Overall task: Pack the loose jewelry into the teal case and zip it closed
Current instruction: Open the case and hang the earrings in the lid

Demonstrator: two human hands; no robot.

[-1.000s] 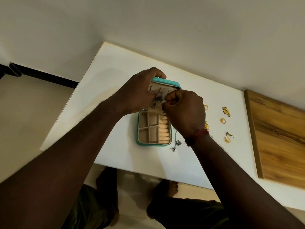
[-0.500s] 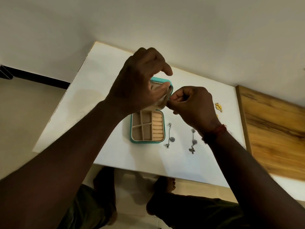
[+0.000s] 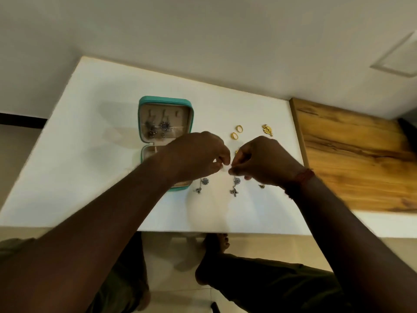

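Note:
The teal case (image 3: 144,114) lies open on the white table (image 3: 90,132), lid flat at the far side. Two silver earrings (image 3: 165,128) hang on hooks in the lid. My left forearm covers most of the base. To the right of the case, my left hand (image 3: 198,157) and my right hand (image 3: 264,161) meet fingertip to fingertip. Together they pinch the top of a silver drop earring (image 3: 235,187), which dangles just over the table. Its twin (image 3: 202,185) lies loose beside the case. Two gold rings (image 3: 237,132) and a gold ornament (image 3: 267,129) lie farther back.
A wooden board (image 3: 361,154) covers the table's right end. A small metal piece (image 3: 261,186) lies under my right wrist, and a gold piece (image 3: 236,152) peeks out between my hands. A wall runs behind the table. My legs and feet show below its near edge.
Both hands have left the case lid and come down to the right onto a loose silver earring. The lid now lies fully open with two earrings hung in it.

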